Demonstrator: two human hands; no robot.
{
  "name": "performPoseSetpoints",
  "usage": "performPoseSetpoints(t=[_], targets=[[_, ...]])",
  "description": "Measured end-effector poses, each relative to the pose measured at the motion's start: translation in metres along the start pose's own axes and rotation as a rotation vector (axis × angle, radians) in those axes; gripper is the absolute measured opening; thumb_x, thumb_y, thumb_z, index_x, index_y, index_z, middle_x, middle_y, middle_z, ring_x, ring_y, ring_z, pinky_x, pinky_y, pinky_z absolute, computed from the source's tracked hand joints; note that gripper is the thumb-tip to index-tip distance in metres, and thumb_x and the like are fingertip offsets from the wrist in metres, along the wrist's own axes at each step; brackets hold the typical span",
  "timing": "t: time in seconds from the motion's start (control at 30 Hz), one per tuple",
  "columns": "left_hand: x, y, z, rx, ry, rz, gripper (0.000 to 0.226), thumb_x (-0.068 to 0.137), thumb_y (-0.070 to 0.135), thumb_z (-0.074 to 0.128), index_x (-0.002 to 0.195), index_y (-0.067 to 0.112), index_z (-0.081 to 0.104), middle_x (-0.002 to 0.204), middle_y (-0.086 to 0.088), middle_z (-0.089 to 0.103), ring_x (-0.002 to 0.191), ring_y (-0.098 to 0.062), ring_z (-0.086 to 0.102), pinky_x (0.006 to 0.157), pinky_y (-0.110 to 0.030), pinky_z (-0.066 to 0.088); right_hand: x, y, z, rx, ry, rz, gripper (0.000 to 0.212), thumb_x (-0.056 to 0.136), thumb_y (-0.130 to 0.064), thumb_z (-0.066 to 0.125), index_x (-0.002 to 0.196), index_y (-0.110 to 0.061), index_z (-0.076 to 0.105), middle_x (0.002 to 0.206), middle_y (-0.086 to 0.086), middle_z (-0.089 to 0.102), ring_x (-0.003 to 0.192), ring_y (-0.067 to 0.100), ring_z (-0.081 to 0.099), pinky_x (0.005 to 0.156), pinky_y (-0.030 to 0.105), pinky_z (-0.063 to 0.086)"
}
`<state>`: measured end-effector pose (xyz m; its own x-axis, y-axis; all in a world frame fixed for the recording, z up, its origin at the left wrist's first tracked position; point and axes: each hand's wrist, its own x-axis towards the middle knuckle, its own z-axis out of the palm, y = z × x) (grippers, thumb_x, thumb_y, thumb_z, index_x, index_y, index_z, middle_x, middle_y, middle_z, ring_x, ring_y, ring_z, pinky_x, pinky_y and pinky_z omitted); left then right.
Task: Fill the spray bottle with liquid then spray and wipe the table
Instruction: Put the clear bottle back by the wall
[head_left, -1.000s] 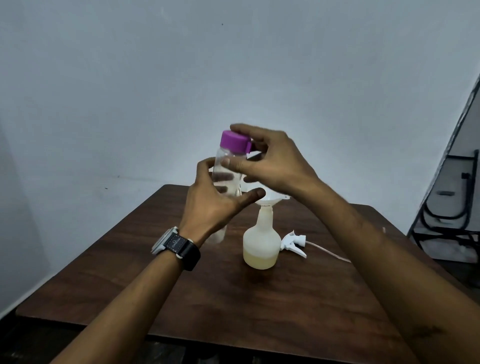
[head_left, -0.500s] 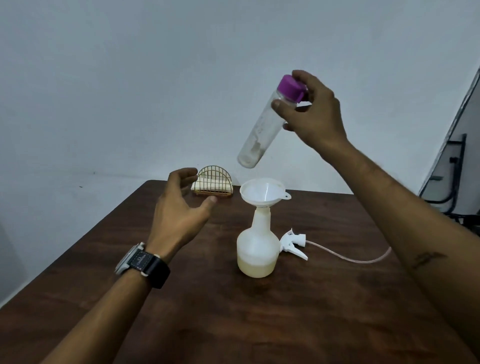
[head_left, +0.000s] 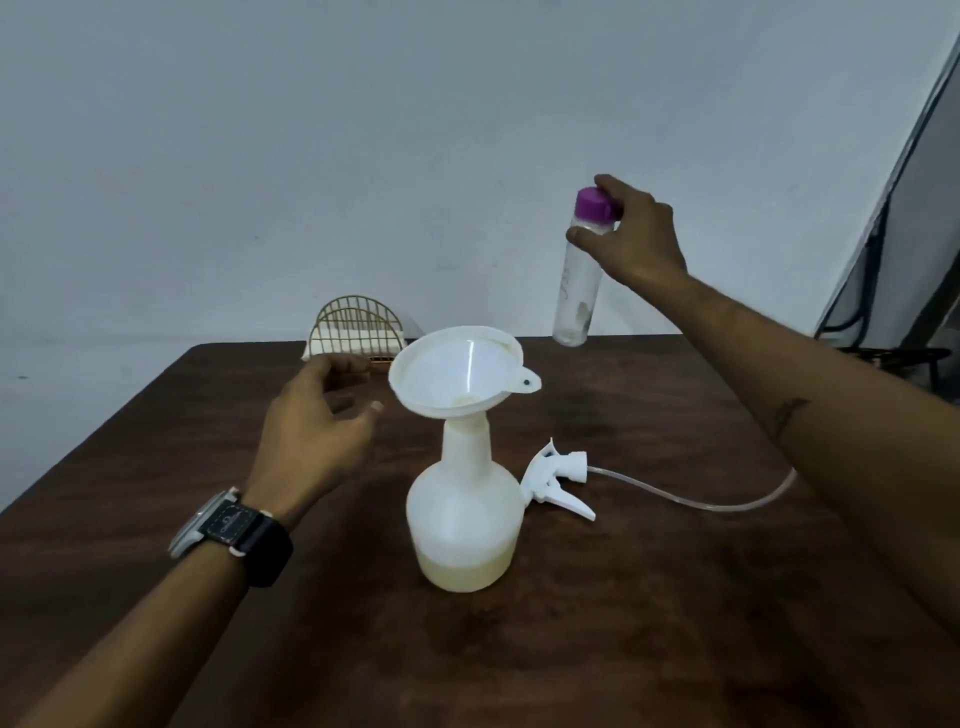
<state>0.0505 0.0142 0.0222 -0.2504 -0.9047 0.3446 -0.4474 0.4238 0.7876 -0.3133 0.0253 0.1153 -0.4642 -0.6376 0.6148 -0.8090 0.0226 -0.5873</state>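
Hidden and cut-off parts

The right hand (head_left: 631, 236) covers part of the bottle's purple cap (head_left: 596, 202); the tube (head_left: 691, 496) vanishes behind the right forearm; the left hand (head_left: 311, 436) blocks the wire holder's (head_left: 356, 332) base; both elbows leave frame.

Wooden table (head_left: 623, 649) bears spray bottle (head_left: 465, 525), trigger head (head_left: 558, 480), wire holder (head_left: 358, 332)

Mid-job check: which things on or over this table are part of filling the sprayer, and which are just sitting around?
In the job:
spray bottle
funnel in its neck
trigger head with tube, lying beside it
capped clear bottle, held by the right hand

Lying about:
wire napkin holder
black frame, off the table
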Motion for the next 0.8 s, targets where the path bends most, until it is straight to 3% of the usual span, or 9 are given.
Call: performPoseSetpoints(t=[0.1, 0.23, 0.3, 0.4, 0.47, 0.67, 0.8], targets=[[0.011, -0.001, 0.011, 0.004, -0.028, 0.044, 0.040, 0.086, 0.021, 0.079, 0.124, 0.022, 0.064, 0.112, 0.015, 0.067, 0.092, 0.005, 0.061, 0.073, -0.013, 0.045, 0.010, 0.025, 0.014, -0.040, -0.016, 0.044, 0.080, 0.084, -0.036, 0.081, 0.154, -0.020, 0.047, 0.143, 0.005, 0.062, 0.132, 0.026, 0.056, 0.113, 0.042, 0.047], [0.015, 0.001, 0.022, -0.021, -0.105, 0.056, 0.054, 0.074, 0.031, 0.085, 0.122, 0.020, 0.063, 0.095, 0.027, 0.057, 0.079, 0.016, 0.054, 0.063, -0.007, 0.039, 0.018, 0.047, 0.030, -0.042, 0.012, 0.079, 0.074, 0.084, -0.032, 0.081, 0.148, -0.019, 0.045, 0.128, 0.007, 0.063, 0.123, 0.028, 0.056, 0.101, 0.038, 0.049], [0.015, 0.001, 0.026, -0.048, -0.117, 0.047, 0.064, 0.057, 0.049, 0.073, 0.112, 0.021, 0.061, 0.093, 0.023, 0.060, 0.081, 0.010, 0.060, 0.067, -0.008, 0.043, 0.022, 0.054, 0.036, -0.047, 0.018, 0.078, 0.066, 0.085, -0.031, 0.081, 0.139, -0.018, 0.046, 0.120, 0.006, 0.062, 0.114, 0.029, 0.059, 0.095, 0.039, 0.052], [0.017, -0.005, 0.035, -0.010, -0.091, 0.045, 0.059, 0.060, 0.035, 0.065, 0.113, 0.010, 0.063, 0.093, -0.001, 0.063, 0.100, -0.031, 0.067, 0.086, -0.041, 0.053, 0.026, 0.061, 0.041, -0.064, 0.021, 0.054, 0.058, 0.087, -0.032, 0.079, 0.135, -0.017, 0.049, 0.126, 0.007, 0.063, 0.111, 0.029, 0.061, 0.091, 0.037, 0.053], [0.018, -0.009, 0.039, 0.021, -0.078, 0.048, 0.064, 0.062, 0.032, 0.063, 0.119, 0.003, 0.063, 0.098, -0.008, 0.064, 0.104, -0.039, 0.065, 0.091, -0.050, 0.053, 0.026, 0.063, 0.045, -0.072, 0.016, 0.039, 0.057, 0.089, -0.032, 0.076, 0.137, -0.016, 0.048, 0.127, 0.008, 0.063, 0.110, 0.029, 0.061, 0.089, 0.036, 0.050], [0.022, -0.020, 0.046, 0.041, -0.083, 0.008, 0.069, 0.068, 0.036, 0.069, 0.128, 0.005, 0.059, 0.111, -0.011, 0.068, 0.104, -0.031, 0.065, 0.091, -0.045, 0.053, 0.024, 0.066, 0.051, -0.084, 0.013, 0.035, 0.062, 0.090, -0.030, 0.074, 0.143, -0.017, 0.045, 0.130, 0.011, 0.062, 0.115, 0.033, 0.060, 0.096, 0.042, 0.052], [0.026, -0.027, 0.050, 0.074, -0.087, -0.005, 0.051, 0.084, 0.013, 0.079, 0.129, 0.005, 0.058, 0.111, -0.009, 0.066, 0.105, -0.028, 0.064, 0.084, -0.031, 0.048, 0.020, 0.070, 0.053, -0.143, -0.067, 0.085, 0.087, 0.092, -0.023, 0.074, 0.163, -0.025, 0.023, 0.141, 0.018, 0.056, 0.126, 0.037, 0.056, 0.103, 0.043, 0.047]])
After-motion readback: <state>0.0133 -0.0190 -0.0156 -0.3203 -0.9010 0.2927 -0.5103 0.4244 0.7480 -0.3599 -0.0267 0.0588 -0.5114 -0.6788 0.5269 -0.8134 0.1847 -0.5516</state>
